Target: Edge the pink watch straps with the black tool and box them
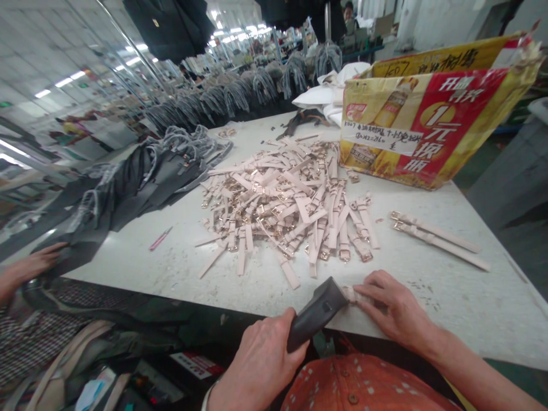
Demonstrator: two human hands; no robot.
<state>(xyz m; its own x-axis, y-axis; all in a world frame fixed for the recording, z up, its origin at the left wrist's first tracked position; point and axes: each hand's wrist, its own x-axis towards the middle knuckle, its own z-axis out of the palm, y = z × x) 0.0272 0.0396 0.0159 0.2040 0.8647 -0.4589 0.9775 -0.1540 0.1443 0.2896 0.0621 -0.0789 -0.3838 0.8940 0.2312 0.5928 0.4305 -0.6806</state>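
My left hand [274, 345] is wrapped round a black hand-held tool [320, 311] with a wide, blunt end; its exact kind does not show. That end points at a pale pink buckle strap [353, 295], which my right hand [394, 305] pinches at the table's front edge. I cannot tell whether the tool touches the strap. Most of this strap is hidden by my fingers. Beyond my hands lies a large heap of similar pale straps with gold-coloured buckles [291, 200]. Two more straps [440, 240] lie side by side to the right.
A yellow and red cardboard box [385, 131] stands at the back right of the white table [171, 262]. A pink pen-like item [160, 238] lies left of the heap. Dark fabric pieces [141, 177] cover the left side, where another person's hand [32, 265] rests.
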